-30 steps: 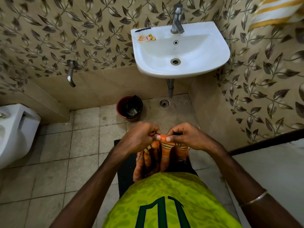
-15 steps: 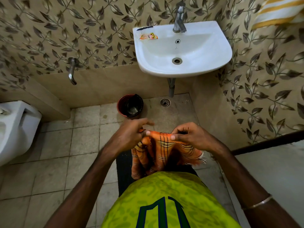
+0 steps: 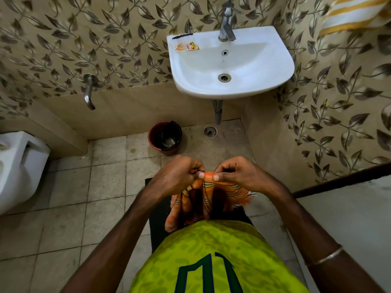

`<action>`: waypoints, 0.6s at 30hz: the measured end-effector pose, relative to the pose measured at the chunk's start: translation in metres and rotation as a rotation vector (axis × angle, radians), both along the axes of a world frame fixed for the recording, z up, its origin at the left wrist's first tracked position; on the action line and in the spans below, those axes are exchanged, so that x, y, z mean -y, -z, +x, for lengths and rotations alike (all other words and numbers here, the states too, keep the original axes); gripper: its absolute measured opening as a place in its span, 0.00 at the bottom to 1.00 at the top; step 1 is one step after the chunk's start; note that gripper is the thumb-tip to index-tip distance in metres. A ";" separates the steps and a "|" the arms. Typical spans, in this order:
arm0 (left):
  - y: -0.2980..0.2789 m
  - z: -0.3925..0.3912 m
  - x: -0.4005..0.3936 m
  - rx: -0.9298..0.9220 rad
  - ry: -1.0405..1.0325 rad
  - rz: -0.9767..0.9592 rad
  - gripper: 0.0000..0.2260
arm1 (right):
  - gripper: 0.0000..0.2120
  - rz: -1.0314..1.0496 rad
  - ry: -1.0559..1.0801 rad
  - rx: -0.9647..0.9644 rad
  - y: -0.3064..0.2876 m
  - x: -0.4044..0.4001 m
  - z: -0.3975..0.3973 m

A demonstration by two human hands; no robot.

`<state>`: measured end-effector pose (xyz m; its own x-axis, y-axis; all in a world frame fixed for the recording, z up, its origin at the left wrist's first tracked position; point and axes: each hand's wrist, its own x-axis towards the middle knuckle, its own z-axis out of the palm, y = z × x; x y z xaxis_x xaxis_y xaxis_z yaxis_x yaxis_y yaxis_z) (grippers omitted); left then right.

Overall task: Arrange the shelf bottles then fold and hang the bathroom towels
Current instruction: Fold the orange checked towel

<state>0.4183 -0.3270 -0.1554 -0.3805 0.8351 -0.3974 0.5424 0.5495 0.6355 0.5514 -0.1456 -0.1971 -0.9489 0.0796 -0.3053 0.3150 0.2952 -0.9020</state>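
Two hands meet in front of the person's green shirt [image 3: 211, 256], each pinching the top edge of an orange towel [image 3: 203, 199]. The left hand [image 3: 177, 176] has its fingers curled over the cloth, thumb pressed against the edge; the right hand [image 3: 243, 176] grips the same edge just beside it, thumb on top and fingers tucked behind. The thumbs are nearly touching. Below the hands the towel hangs bunched in folds against the shirt, with dark striped lines across it and a fringed end sticking out under the right hand. A thin bangle [image 3: 323, 258] sits on the right forearm. Under the towel lies a dark mat [image 3: 156, 225] on the tiled floor [image 3: 69, 208].

Just beyond the left hand stands a small reddish bin [image 3: 165, 135] with a black liner, and a floor drain [image 3: 210, 131] lies beyond the gap between the hands. Farther on, above the right hand, a white sink [image 3: 230, 64] hangs on the leaf-patterned wall with a metal tap [image 3: 226, 22] and a small sachet [image 3: 187, 46] on its rim. Far left of the left hand are a wall spout [image 3: 88, 92] and part of a white toilet [image 3: 19, 166]. High beyond the right hand hangs a yellow-striped towel [image 3: 355, 13].
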 end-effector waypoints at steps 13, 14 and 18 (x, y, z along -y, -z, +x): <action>-0.003 -0.027 0.015 -0.002 -0.105 -0.003 0.04 | 0.05 0.035 0.059 0.053 0.005 -0.018 0.021; -0.001 -0.027 0.014 -0.002 -0.106 -0.004 0.04 | 0.07 0.031 0.061 0.046 0.003 -0.017 0.020; 0.004 -0.023 0.011 -0.004 -0.128 0.017 0.16 | 0.08 -0.016 0.107 -0.024 -0.002 -0.014 0.017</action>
<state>0.3949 -0.3380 -0.1591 -0.4861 0.7862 -0.3816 0.4710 0.6035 0.6434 0.5683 -0.1320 -0.1949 -0.9423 0.1766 -0.2843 0.3220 0.2469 -0.9140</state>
